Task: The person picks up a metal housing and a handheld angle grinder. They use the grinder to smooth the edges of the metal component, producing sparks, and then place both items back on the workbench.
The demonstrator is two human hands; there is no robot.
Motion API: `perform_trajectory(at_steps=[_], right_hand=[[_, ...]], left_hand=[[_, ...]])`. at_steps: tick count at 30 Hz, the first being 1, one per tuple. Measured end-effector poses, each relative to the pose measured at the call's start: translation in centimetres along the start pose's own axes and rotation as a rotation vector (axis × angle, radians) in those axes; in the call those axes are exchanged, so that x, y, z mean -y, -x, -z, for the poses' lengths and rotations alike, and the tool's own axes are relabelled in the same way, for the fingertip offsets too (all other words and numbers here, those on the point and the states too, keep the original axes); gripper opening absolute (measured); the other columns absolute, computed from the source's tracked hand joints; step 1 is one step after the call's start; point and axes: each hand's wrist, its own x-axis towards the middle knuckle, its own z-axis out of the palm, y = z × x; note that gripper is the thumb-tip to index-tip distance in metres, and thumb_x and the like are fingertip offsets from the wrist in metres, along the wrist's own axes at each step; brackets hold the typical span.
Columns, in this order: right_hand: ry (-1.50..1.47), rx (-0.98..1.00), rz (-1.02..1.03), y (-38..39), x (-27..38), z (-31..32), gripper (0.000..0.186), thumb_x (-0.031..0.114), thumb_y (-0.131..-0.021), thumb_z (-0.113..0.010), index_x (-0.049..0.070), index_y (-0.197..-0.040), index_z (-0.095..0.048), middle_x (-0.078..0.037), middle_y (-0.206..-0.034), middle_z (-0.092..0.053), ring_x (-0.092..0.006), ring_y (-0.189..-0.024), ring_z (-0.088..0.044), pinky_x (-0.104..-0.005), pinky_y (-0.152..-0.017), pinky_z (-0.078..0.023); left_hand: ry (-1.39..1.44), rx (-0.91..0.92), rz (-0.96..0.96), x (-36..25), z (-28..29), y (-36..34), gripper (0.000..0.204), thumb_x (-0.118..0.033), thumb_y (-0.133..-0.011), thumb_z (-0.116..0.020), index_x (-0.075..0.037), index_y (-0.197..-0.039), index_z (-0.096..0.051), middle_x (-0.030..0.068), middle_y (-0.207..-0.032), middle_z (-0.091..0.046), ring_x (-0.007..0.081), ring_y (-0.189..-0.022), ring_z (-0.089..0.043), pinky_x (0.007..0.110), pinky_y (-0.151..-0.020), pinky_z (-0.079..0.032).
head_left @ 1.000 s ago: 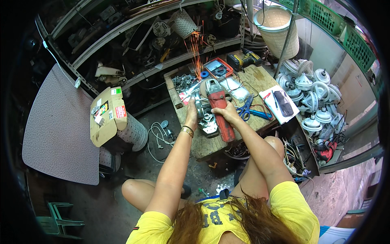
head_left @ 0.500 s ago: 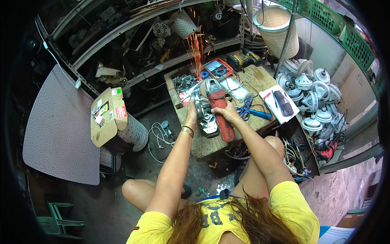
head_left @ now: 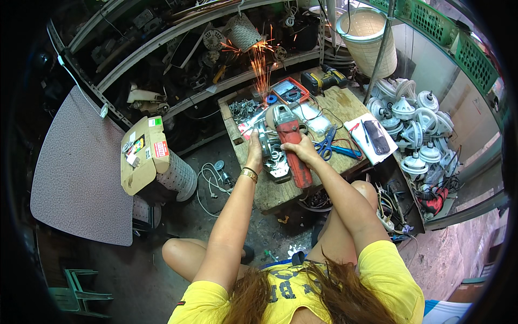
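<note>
Sparks (head_left: 261, 73) fly up from near the disc (head_left: 270, 115) of the red grinder (head_left: 294, 162), toward the shelf (head_left: 302, 58) behind. Right hand (head_left: 303, 149) holds the grinder by its body: the thumb lies across it, and the other fingers are mostly hidden. Left hand (head_left: 254, 153) is gripping a metal part (head_left: 264, 139), just beside the grinder; how its fingers go under the part, I cannot tell. Grinder and part are both over the wooden table (head_left: 270, 201). To the right of the grinder lie blue scissors (head_left: 326, 146), and farther right a phone (head_left: 376, 136) on white paper (head_left: 385, 155). Beyond the hands are small metal bits (head_left: 243, 109), an orange tray (head_left: 305, 90) and a drill (head_left: 324, 80).
</note>
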Motion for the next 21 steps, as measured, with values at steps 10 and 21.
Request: perform_trajectory(at_steps=[10, 21], right_hand=[[0.005, -0.016, -0.004, -0.2, -0.3, 0.1, 0.055, 0.018, -0.068, -0.082, 0.000, -0.113, -0.056, -0.008, -0.098, -0.064, -0.0159, -0.080, -0.063, -0.0307, -0.071, -0.053], [-0.055, -0.039, -0.052, -0.4, -0.2, 0.9, 0.056, 0.019, -0.065, -0.083, 0.000, -0.111, -0.057, -0.008, -0.099, -0.065, -0.0169, -0.082, -0.063, -0.0320, -0.075, -0.053]], left_hand=[[0.023, 0.034, 0.018, -0.5, -0.3, 0.5, 0.066, -0.071, -0.088, -0.037, -0.014, -0.117, -0.056, 0.0030, -0.103, -0.064, 0.0160, -0.092, -0.063, 0.036, -0.080, -0.050], [0.105, 0.040, 0.130, -1.5, -0.2, 1.6, 0.061, -0.062, -0.094, -0.036, -0.008, -0.114, -0.055, 0.0065, -0.096, -0.066, 0.0168, -0.085, -0.065, 0.034, -0.076, -0.054]])
